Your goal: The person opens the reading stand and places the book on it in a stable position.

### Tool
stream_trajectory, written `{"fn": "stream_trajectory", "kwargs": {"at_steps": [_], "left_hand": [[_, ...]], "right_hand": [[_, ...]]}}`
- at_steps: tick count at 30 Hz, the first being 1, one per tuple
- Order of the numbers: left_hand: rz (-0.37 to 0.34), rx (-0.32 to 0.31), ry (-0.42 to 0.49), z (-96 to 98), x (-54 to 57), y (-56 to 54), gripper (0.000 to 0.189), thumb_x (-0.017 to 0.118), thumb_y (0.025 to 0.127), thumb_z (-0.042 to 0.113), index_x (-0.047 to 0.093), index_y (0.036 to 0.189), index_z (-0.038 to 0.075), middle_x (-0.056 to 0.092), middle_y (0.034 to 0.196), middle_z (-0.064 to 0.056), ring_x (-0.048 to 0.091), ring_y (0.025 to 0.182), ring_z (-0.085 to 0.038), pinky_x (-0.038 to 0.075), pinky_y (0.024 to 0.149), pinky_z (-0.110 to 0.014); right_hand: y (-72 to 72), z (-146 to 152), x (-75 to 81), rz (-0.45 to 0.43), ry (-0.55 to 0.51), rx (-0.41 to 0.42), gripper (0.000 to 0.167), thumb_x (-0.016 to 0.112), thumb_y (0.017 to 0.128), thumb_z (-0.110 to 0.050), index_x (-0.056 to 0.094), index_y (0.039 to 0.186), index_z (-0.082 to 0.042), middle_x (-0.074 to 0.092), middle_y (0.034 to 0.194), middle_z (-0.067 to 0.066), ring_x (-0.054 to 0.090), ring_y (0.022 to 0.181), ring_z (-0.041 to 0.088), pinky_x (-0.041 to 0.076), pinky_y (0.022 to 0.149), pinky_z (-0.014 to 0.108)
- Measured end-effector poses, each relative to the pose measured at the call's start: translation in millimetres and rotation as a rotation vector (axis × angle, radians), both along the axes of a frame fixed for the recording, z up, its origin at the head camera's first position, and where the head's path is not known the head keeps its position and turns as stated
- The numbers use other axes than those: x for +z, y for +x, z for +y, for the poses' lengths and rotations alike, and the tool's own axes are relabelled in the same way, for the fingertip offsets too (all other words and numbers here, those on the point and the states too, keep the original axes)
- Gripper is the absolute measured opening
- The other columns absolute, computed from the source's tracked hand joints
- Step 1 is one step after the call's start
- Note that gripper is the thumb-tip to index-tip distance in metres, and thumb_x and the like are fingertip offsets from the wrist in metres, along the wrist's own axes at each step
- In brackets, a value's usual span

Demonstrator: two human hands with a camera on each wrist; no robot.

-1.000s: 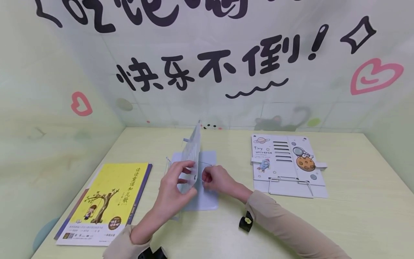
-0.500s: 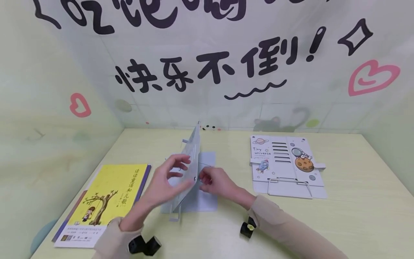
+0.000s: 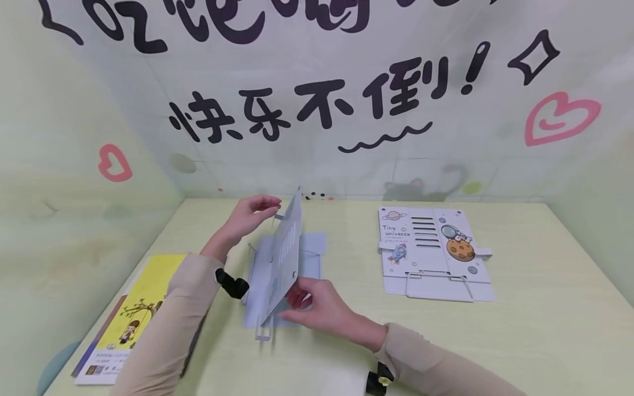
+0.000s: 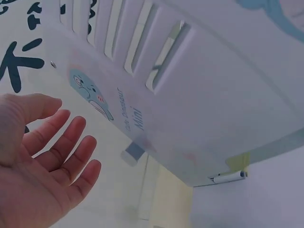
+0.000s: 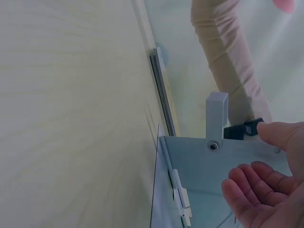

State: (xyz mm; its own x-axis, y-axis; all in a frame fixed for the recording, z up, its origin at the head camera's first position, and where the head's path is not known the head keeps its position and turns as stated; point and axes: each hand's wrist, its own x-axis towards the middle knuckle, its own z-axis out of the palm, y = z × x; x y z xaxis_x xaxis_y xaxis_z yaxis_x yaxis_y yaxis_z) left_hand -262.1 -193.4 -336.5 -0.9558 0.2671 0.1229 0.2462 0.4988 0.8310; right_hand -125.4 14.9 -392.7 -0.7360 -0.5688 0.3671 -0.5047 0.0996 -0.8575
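A pale metal folding book stand [image 3: 284, 256] stands partly unfolded on the table, its slotted panel steeply tilted over a flat base. In the left wrist view the panel [image 4: 190, 109] bears a blue dinosaur print and reads "Mini". Beside its far end is my left hand [image 3: 252, 213], fingers loosely bent; a gap shows between them and the panel in the left wrist view [image 4: 52, 156]. Close behind the panel's near edge is my right hand [image 3: 319, 305], thumb extended and fingers loosely curled. Whether it touches the panel cannot be told.
A second book stand [image 3: 428, 242], printed "Tiny universe", lies folded on the table at the right. At the left, a stack of books with a yellow cover [image 3: 165, 268] is partly hidden by my left sleeve [image 3: 165, 330]. A printed cloth wall [image 3: 277, 170] rises behind the table.
My left hand has left the panel's near part and moved away from me to its far end. The right hand has shifted slightly nearer, its thumb now spread. The panel keeps its tilt.
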Motion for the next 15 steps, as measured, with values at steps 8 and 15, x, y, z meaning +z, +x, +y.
{"fn": "stream_trajectory", "kwargs": {"at_steps": [8, 15], "left_hand": [[-0.146, -0.024, -0.027, 7.1, -3.9, -17.4, 0.034, 0.057, 0.094, 0.015, 0.057, 0.124, -0.001, 0.058, 0.124, -0.018, 0.054, 0.113, -0.029, 0.042, 0.097, -0.043], [-0.156, -0.055, -0.057, 10.9, -3.1, -22.4, 0.034, 0.057, 0.093, 0.014, 0.058, 0.123, -0.001, 0.058, 0.124, -0.018, 0.054, 0.113, -0.029, 0.041, 0.099, -0.044]], "right_hand": [[7.5, -11.4, -1.1, -0.057, -0.049, -0.088, 0.015, 0.073, 0.079, -0.007, 0.062, 0.085, 0.000, 0.066, 0.077, 0.010, 0.060, 0.070, 0.005, 0.054, 0.062, 0.023], [8.8, -17.7, -1.7, -0.036, -0.068, -0.132, 0.011, 0.071, 0.081, -0.004, 0.063, 0.086, 0.002, 0.067, 0.077, 0.012, 0.063, 0.069, 0.009, 0.053, 0.061, 0.019]]}}
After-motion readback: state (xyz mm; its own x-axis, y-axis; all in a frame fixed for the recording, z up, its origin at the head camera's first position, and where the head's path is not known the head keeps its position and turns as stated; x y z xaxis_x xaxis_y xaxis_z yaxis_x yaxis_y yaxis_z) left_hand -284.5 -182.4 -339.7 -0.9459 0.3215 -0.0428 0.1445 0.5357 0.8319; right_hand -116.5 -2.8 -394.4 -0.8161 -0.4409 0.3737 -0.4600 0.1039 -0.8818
